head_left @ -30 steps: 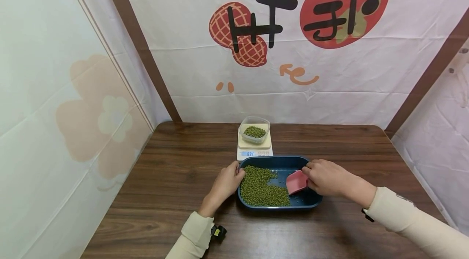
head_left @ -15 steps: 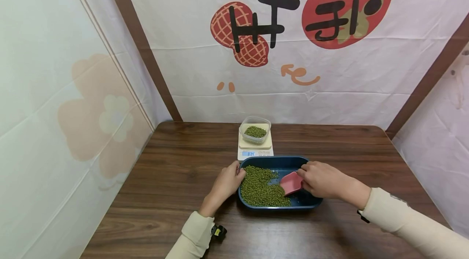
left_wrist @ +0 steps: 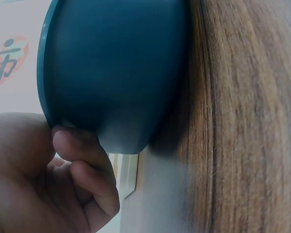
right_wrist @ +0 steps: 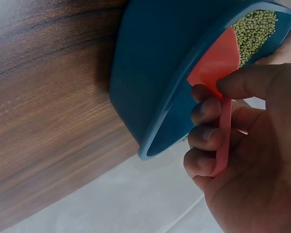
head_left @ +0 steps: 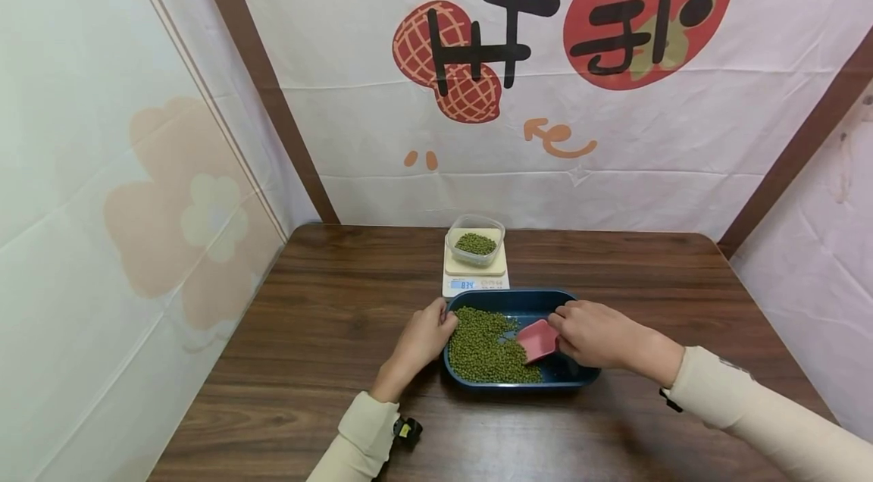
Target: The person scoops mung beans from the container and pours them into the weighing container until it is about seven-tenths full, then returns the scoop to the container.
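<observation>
A dark blue tray (head_left: 525, 302) stands on the table with green mung beans (head_left: 484, 357) heaped over its left and middle part. My left hand (head_left: 421, 338) pinches the tray's left rim; in the left wrist view, thumb and curled fingers (left_wrist: 89, 174) meet at the rim of the blue tray (left_wrist: 116, 63). In the tray, my right hand (head_left: 592, 334) grips a pink scoop (head_left: 537, 341) by its handle. The scoop's front edge touches the right side of the beans. In the right wrist view, the fingers wrap the handle of the scoop (right_wrist: 223, 141).
Behind the tray sits a white kitchen scale (head_left: 453, 291), its display reading about 83.4. On it stands a clear plastic container (head_left: 499, 236) with some mung beans (head_left: 475, 243) inside. The wooden table (head_left: 327, 300) meets a printed cloth wall (head_left: 382, 201) at the back.
My right hand has moved the scoop leftward through the tray, up against the beans. The left hand stays at the rim, and the scale reading looks the same.
</observation>
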The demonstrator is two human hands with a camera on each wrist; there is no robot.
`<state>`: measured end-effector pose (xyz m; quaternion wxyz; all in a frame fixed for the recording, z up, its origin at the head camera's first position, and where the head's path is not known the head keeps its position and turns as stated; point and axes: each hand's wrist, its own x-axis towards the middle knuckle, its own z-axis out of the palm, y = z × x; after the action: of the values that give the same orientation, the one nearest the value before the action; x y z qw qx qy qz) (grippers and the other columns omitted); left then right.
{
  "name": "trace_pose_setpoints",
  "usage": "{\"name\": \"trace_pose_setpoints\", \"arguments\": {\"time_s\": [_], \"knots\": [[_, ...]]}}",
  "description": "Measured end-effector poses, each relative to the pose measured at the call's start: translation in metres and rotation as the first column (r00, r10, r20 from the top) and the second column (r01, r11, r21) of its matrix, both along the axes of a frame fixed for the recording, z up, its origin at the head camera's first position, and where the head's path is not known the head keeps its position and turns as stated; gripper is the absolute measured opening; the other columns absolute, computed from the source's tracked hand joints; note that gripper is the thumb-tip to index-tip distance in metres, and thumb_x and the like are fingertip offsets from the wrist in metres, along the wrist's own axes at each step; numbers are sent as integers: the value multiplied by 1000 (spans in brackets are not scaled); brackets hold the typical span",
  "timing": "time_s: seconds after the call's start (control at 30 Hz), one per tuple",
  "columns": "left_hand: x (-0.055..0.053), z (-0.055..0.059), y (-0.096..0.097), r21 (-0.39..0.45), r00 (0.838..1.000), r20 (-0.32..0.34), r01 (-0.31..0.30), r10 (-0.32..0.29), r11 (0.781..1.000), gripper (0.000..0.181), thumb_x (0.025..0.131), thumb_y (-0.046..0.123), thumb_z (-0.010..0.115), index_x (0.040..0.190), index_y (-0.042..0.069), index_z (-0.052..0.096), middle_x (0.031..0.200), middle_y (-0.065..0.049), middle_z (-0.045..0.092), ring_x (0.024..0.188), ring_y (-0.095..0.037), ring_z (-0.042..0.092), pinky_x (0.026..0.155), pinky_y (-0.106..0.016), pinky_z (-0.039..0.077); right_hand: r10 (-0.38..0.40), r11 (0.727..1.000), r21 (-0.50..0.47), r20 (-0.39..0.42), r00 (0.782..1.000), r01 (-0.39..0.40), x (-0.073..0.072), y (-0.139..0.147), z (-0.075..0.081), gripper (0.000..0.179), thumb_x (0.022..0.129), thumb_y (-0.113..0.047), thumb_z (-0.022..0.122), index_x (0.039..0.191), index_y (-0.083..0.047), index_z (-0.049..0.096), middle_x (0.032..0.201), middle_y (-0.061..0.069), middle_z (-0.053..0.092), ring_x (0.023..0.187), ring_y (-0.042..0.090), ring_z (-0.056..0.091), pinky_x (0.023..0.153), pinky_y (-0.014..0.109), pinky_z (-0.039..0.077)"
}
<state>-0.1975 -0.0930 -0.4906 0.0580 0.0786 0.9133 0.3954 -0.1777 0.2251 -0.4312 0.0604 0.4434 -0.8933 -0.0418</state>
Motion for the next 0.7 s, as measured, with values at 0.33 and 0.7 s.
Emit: {"name": "trace_pose_setpoints", "arguments": {"time_s": [0.33,0.7], "knots": [[0,-1,0,6,1000,19,-8,8,1000,23,108,22,51,87,13,48,64,2,44,50,-13,43,50,-28,36,26,1000,-19,32,999,-25,1,-8,-3,12,94,-17,76,99,-9,69,83,-1,66,74,12,58,68,31,52],[0,0,1,13,1000,24,-9,9,1000,22,108,21,51,88,13,48,64,2,45,50,-13,45,49,-28,37,22,1000,18,38,999,-23,0,-18,-3,14,96,-19,75,102,-8,70,85,0,68,77,15,64,72,34,56]]}}
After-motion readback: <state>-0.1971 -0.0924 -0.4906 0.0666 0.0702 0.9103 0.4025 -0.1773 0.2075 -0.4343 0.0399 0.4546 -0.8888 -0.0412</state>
